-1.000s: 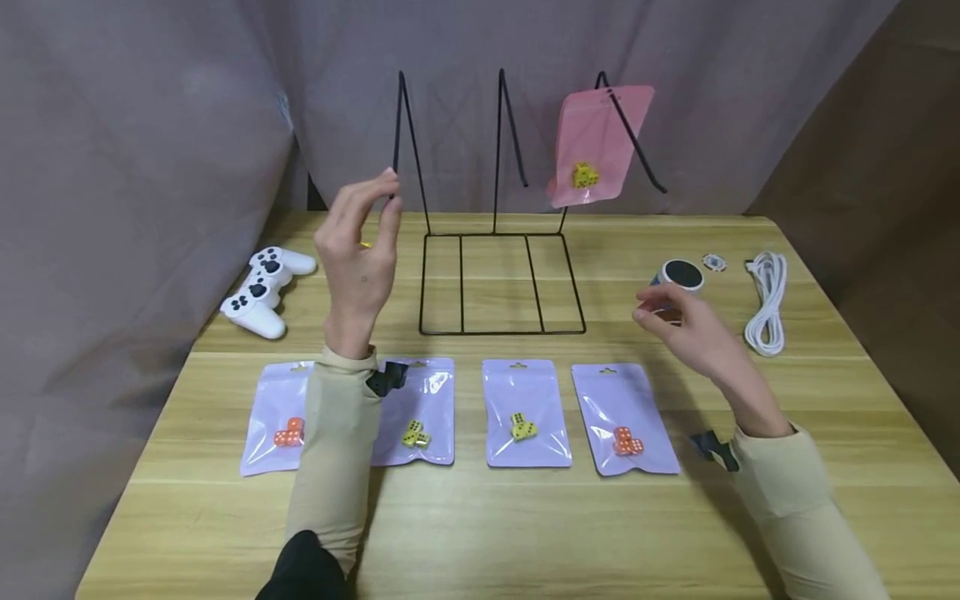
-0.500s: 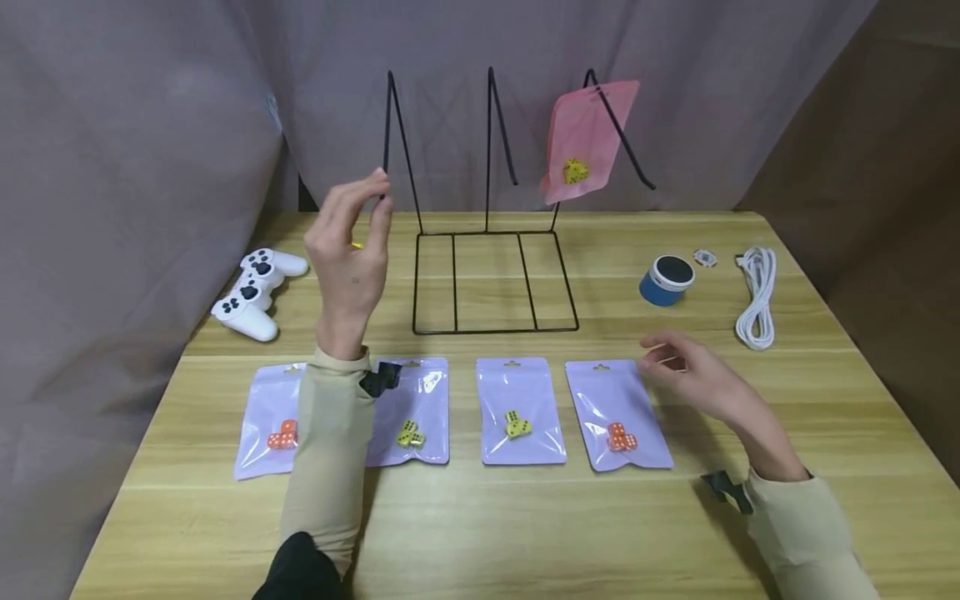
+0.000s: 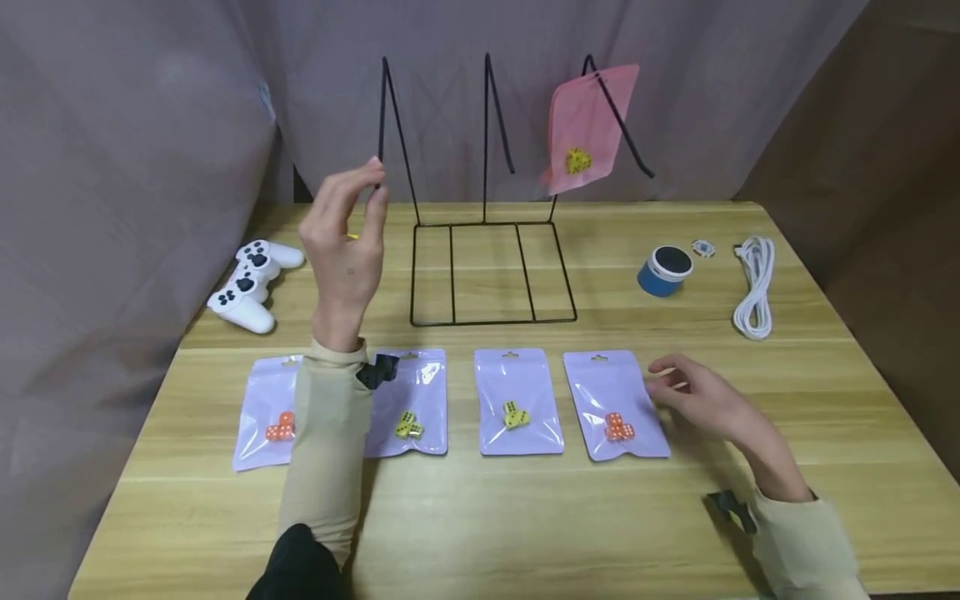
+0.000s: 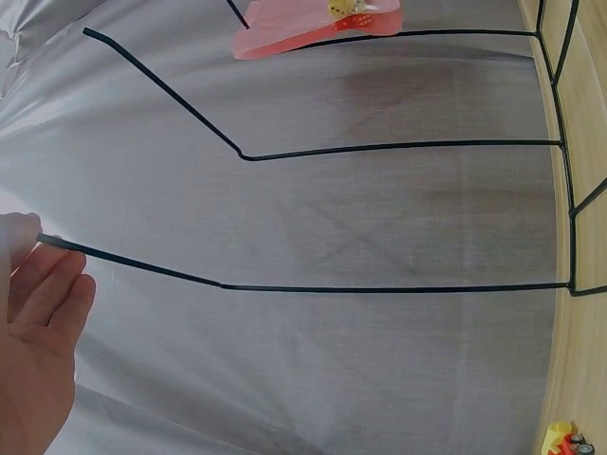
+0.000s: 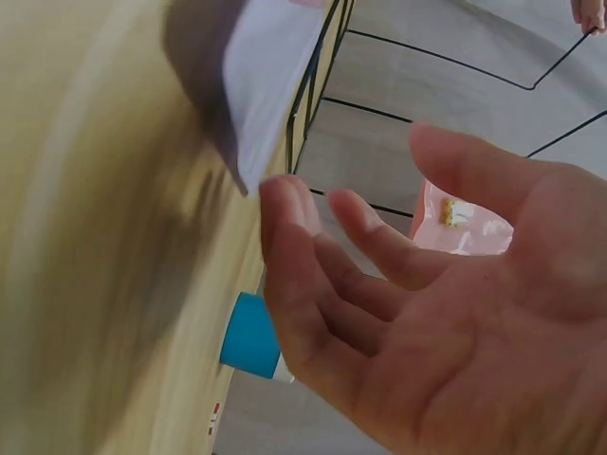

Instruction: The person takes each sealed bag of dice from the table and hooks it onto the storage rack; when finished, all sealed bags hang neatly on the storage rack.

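Note:
My left hand [image 3: 345, 250] pinches the tip of the left arm of a black wire rack [image 3: 495, 322]; the left wrist view shows thumb and fingers on the rod [image 4: 142, 264]. My right hand [image 3: 712, 404], fingers loosely bent and holding nothing, is at the right edge of a purple bag [image 3: 600, 387] with orange dice. Three more purple bags lie in the row: one [image 3: 517, 375] and another [image 3: 427, 379] with yellow dice, and the leftmost [image 3: 258, 400], with orange dice, partly behind my left sleeve. A pink bag [image 3: 592, 108] with yellow dice hangs on the rack's right arm.
A white game controller [image 3: 255, 285] lies at the left. Right of the rack stand a blue speaker [image 3: 660, 275], a small round chip [image 3: 703, 247] and a coiled white cable [image 3: 756, 287]. Something yellow and red [image 4: 560, 441] shows low in the left wrist view.
My right hand has moved down and toward me, from beside the speaker to the rightmost purple bag. My left hand keeps its pinch on the rack arm. The head view has shifted slightly.

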The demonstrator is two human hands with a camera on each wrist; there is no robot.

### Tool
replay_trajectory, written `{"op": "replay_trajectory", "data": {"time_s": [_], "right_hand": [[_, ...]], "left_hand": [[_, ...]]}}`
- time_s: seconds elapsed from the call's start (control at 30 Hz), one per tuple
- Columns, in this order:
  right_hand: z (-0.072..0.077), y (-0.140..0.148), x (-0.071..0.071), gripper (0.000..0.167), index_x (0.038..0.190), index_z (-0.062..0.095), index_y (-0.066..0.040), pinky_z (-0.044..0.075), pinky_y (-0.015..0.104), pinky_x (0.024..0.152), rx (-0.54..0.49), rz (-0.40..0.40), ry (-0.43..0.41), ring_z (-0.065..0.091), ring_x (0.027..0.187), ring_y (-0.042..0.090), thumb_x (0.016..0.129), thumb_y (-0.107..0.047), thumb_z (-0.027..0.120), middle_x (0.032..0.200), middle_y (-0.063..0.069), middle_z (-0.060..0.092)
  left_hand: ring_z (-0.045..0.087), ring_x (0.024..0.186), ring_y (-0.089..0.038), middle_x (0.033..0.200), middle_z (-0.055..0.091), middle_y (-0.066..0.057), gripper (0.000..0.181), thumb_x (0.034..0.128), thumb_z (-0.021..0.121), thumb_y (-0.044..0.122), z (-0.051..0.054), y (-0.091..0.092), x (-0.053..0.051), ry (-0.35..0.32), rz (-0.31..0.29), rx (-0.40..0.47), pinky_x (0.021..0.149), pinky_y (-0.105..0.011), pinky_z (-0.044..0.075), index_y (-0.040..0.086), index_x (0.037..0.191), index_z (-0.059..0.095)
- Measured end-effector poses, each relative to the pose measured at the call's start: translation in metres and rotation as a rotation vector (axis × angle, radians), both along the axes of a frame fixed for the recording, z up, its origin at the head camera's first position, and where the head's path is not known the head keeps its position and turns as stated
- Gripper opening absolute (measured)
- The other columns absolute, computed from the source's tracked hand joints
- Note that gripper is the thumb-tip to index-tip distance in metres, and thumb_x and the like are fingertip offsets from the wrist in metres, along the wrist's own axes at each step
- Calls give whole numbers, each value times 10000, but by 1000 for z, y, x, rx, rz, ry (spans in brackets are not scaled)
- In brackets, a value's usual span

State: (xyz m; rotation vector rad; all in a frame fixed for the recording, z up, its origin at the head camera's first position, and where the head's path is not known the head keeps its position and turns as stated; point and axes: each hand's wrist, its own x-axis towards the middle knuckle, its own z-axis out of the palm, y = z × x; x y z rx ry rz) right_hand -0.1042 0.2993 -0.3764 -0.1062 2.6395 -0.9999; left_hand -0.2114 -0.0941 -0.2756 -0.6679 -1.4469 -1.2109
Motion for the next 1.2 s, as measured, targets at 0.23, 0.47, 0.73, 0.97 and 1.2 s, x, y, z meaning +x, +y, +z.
{"op": "replay_trajectory", "data": {"time_s": [0.23,0.47,0.73,0.97,1.2], "right_hand": [[-7,2,9,399,1175,483,68,481,296,628,71,14,-90,548,802,223,951,-248,577,919,124,584],[-11,-3,13,494,1185,431,91,440,297,593,112,14,-95,513,754,221,906,-253,649,861,113,548],[-16,-11,15,636,1183,386,112,434,310,604,158,-2,-63,511,777,258,827,-277,743,888,163,531],[-17,-9,15,574,1189,279,130,461,271,554,16,-53,-7,534,712,207,822,-13,697,824,148,567],[-15,-4,13,677,1289,118,167,503,229,573,-79,-123,13,596,774,247,852,67,625,907,321,599]], "left_hand": [[640,959,-348,934,640,-269,86,825,628,-141,-2,0,0,-15,-11,5,925,-398,528,-140,911,634],[642,962,-324,934,644,-270,83,826,631,-142,-2,0,-3,-21,-26,19,926,-402,527,-145,909,640],[640,959,-341,925,639,-271,87,818,624,-159,0,1,0,-31,-23,19,928,-402,526,-147,903,636],[639,951,-357,921,636,-280,79,821,624,-151,1,2,1,-25,-19,16,923,-404,528,-153,900,632],[640,957,-346,925,638,-272,78,824,626,-144,1,1,2,-33,-16,13,926,-397,527,-145,902,634]]}}
